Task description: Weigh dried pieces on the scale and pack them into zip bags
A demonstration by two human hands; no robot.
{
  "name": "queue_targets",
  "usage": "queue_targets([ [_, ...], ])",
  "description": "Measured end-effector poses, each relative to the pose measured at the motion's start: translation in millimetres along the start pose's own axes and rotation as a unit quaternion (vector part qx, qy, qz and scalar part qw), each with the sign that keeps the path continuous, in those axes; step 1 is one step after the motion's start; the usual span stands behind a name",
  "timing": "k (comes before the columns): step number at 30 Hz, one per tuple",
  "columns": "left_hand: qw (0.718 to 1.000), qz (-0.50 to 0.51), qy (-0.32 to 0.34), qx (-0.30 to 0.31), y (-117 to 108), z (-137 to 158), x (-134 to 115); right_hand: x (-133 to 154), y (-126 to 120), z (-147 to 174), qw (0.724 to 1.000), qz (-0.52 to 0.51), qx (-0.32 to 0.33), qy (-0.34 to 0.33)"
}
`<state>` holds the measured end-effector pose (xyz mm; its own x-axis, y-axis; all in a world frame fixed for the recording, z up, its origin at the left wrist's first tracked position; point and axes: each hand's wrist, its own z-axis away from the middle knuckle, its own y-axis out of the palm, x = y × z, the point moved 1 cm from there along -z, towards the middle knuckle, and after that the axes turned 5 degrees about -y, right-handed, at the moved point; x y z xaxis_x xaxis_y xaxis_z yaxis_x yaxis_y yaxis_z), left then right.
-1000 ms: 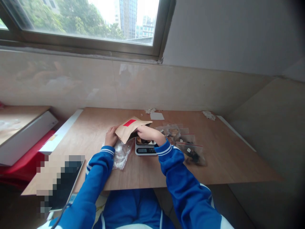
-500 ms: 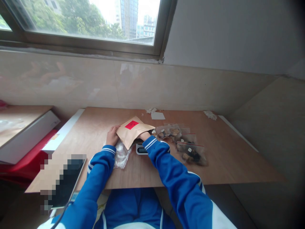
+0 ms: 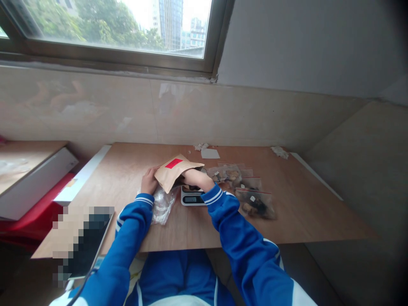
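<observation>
Left hand (image 3: 149, 181) holds a brown paper bag (image 3: 170, 171) by the small scale (image 3: 191, 199) on the surface (image 3: 306, 208). Right hand (image 3: 192, 177) is partly inside the bag, so I cannot tell what it grips.

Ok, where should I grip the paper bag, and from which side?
Likely the left corner of the paper bag, from the left, where the left hand holds it: its mouth opens to the near right, with the right hand partly inside, so gripping there might close it.

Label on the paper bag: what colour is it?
The label is red; it shows best in the head view.
</observation>
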<state>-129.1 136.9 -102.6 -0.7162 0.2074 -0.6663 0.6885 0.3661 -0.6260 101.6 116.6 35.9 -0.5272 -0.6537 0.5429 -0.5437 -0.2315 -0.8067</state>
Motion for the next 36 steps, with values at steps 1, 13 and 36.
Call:
queue_targets([
  [1,1.000,-0.002,-0.001,0.001,0,0,0,3,-4,1,1.000,-0.004,0.016,0.000],
  [13,1.000,-0.009,-0.009,0.009,-2,0,-4,13,-56,72,0.940,-0.256,-0.225,0.015],
  [36,1.000,-0.007,-0.026,0.010,-5,1,-10,-77,44,127,0.919,-0.128,-0.336,0.161],
])
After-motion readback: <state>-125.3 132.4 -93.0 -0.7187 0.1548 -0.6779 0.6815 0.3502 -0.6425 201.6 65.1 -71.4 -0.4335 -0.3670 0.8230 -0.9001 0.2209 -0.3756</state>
